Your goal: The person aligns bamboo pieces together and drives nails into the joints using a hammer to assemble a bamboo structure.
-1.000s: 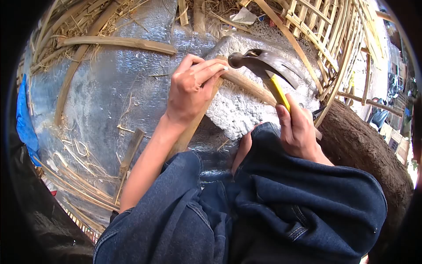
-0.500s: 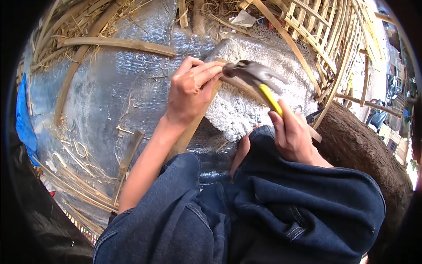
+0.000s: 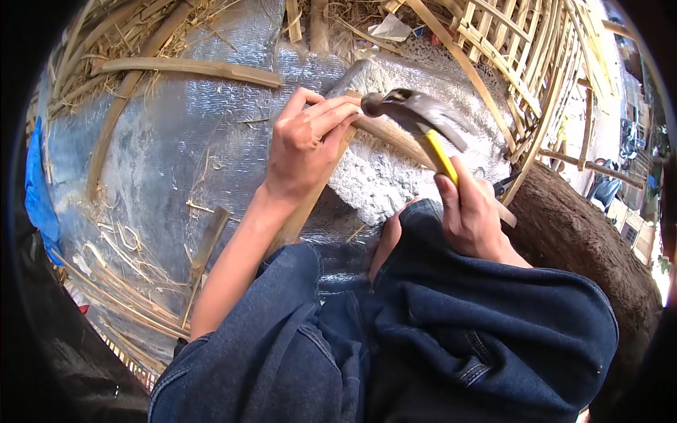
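My right hand point(image 3: 471, 215) is wrapped around the yellow handle of a claw hammer point(image 3: 440, 156). The hammer's striking face is close to the fingertips of my left hand point(image 3: 305, 144); whether they touch cannot be told. My left hand is closed over the upper end of a wooden strip point(image 3: 302, 215), its fingers pressed together. Anything small pinched at the fingertips is hidden. A second wooden strip point(image 3: 395, 139) lies crosswise, meeting the first near those fingertips. Beneath both strips is a rough grey concrete block point(image 3: 381, 182).
Silvery foil sheeting point(image 3: 162, 155) covers the ground. A loose wooden piece point(image 3: 187, 68) lies at upper left, and a short one point(image 3: 206, 247) at lower left. Slatted bamboo point(image 3: 504, 53) stands at upper right, a thick brown log point(image 3: 578, 236) at right. My knees point(image 3: 493, 303) frame the work.
The hammer head has shifted slightly up and to the right, and my right hand has moved a little with it. My left hand and the wooden strips stay almost still.
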### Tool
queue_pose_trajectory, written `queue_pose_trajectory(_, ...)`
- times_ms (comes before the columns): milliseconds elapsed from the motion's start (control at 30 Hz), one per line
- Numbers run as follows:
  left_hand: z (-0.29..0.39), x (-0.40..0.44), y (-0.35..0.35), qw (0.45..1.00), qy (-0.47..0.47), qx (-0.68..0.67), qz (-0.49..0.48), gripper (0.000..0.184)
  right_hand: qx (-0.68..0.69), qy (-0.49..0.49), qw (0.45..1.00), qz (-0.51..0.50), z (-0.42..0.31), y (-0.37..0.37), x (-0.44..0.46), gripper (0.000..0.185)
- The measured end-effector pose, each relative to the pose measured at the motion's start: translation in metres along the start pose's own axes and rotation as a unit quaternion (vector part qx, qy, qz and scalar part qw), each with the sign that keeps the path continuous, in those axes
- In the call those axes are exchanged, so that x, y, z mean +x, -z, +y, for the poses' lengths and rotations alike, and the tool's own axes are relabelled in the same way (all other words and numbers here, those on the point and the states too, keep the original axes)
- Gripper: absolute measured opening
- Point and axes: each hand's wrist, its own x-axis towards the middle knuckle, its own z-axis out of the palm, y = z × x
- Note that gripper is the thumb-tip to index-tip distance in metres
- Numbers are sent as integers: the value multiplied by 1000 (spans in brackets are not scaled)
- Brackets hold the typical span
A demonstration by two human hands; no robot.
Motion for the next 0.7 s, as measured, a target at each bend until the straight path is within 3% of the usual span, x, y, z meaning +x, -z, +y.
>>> queue_pose_trajectory(200,4,3,0,999,-13,30,10,15,5,21,999,43,1,-2,0,15)
queue_pose_trajectory(367,2,2,-3,1000,-11,20,17,14,33,-23,998,44,-5,-1,0,15)
queue_pose_trajectory(700,0,2,-4,999,9,-7,34,14,46,3,999,12,-3,0,2,15)
